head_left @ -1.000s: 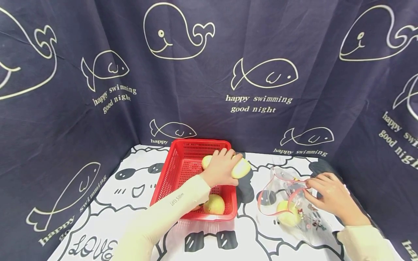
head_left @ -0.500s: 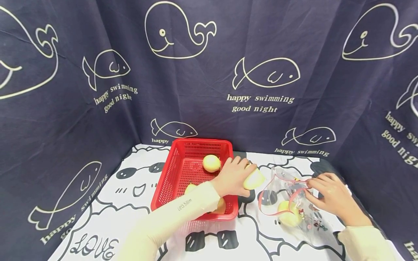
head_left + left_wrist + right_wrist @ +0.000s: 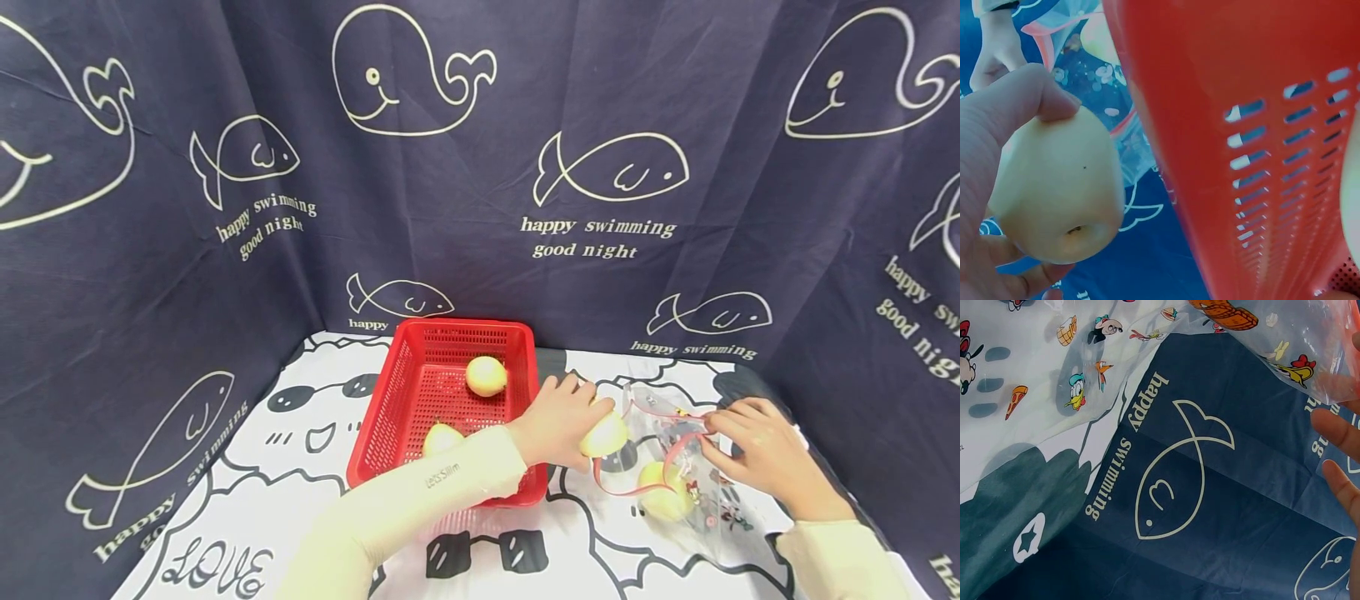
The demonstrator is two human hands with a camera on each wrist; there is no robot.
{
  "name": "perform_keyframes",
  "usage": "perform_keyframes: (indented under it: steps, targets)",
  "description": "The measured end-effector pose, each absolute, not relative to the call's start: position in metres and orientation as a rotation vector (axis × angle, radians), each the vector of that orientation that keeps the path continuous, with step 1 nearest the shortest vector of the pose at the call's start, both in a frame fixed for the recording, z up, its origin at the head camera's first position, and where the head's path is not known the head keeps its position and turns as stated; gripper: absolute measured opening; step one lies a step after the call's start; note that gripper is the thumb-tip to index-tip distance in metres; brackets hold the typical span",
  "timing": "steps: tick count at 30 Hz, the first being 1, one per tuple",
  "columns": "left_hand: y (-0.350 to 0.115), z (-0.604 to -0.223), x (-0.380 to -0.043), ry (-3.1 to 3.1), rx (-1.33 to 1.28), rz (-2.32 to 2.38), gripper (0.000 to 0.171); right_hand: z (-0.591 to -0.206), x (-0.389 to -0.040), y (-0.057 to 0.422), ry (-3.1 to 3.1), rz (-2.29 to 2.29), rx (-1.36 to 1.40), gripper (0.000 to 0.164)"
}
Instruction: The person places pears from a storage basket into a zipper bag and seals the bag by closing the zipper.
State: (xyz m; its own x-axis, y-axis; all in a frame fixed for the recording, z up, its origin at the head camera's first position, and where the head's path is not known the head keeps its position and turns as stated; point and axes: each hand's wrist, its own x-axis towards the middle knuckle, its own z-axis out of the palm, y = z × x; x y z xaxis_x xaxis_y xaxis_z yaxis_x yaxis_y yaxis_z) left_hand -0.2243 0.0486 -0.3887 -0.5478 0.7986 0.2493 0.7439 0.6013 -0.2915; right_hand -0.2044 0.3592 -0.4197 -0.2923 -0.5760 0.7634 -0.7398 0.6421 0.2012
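In the head view my left hand [image 3: 557,421] grips a pale yellow pear [image 3: 606,435] just right of the red basket, at the left side of the bag's opening. The left wrist view shows the thumb across the top of this pear [image 3: 1063,181] and its dimpled end turned to the camera. My right hand [image 3: 761,450] pinches the pink rim of a clear plastic bag [image 3: 708,546] and keeps its mouth apart. Another pear [image 3: 663,493] lies inside the bag. Cartoon prints cover the bag [image 3: 1029,369] in the right wrist view.
The red slotted basket [image 3: 380,417] stands left of the bag. In it lie a pear [image 3: 486,377] at the back and another [image 3: 441,439] nearer the front, partly behind my left sleeve. A dark blue printed curtain [image 3: 480,217] closes off the back and sides.
My left hand has carried the pear rightward out over the basket's rim to the bag's mouth. The right hand stays at the bag's rim.
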Motion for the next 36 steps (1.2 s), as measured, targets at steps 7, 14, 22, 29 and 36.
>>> perform_keyframes:
  steps: [7, 14, 22, 29, 36]
  targets:
    - [0.062, -0.387, -0.218, -2.520, -1.276, 0.285, 0.077, -0.420, -0.204, 0.360, -1.997, 0.229, 1.023, 0.045]
    - [0.073, -0.387, -0.217, -2.566, -1.313, 0.330, 0.083, -0.419, -0.205, 0.358, -1.989, 0.240, 1.037, 0.044]
    - [0.083, -0.389, -0.216, -2.508, -1.343, 0.363, 0.070, -0.419, -0.205, 0.358, -1.986, 0.233, 1.038, 0.044]
    - [0.092, -0.387, -0.216, -2.542, -1.328, 0.388, 0.068, -0.419, -0.205, 0.357, -1.985, 0.237, 1.038, 0.044]
    - [0.101, -0.391, -0.216, -2.559, -1.342, 0.385, 0.061, -0.420, -0.204, 0.358, -1.978, 0.249, 1.049, 0.043]
